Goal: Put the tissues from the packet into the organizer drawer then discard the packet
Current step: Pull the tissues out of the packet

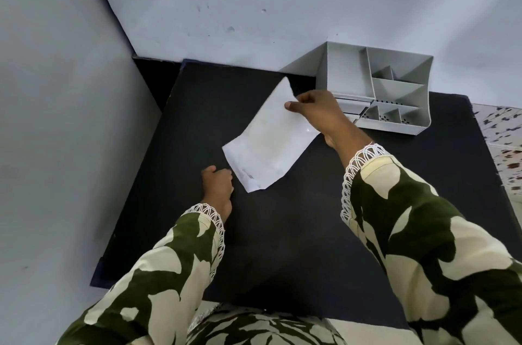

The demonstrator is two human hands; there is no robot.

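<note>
We're looking straight down on a matte black worktop (282, 245), its surface flat and slightly fuzzy, tucked into a corner of pale grey-blue walls. In the middle of it sits the white packet (268, 141), a flat, roughly rectangular sheet-like shape with a faint plastic sheen near its right edge and a soft crease along its lower end. It lies tilted on a diagonal, one corner pointing up toward the organizer.

The right hand (319, 112) is on it now, grip closed, thumb and fingers pinching the packet's upper right edge (the fingertips themselves are tucked under, so we see mostly knuckles). The left hand (217, 183) sits just beside the packet's lower left corner, fingers curled in toward the palm; we cannot tell whether it actually touches or holds the edge there.

Both arms wear loose sleeves (423, 231) in a cream and dark green leaf print, trimmed at the cuffs with white looped lace.

Up at the far right stands the organizer (339, 73), hard light-grey plastic with crisp straight dividers splitting it into boxy compartments of several sizes, some with dotted perforations along the bottom. Low on its front, just behind the right hand, we see the pale face of the drawer (353, 105), partly hidden by the hand.
</note>
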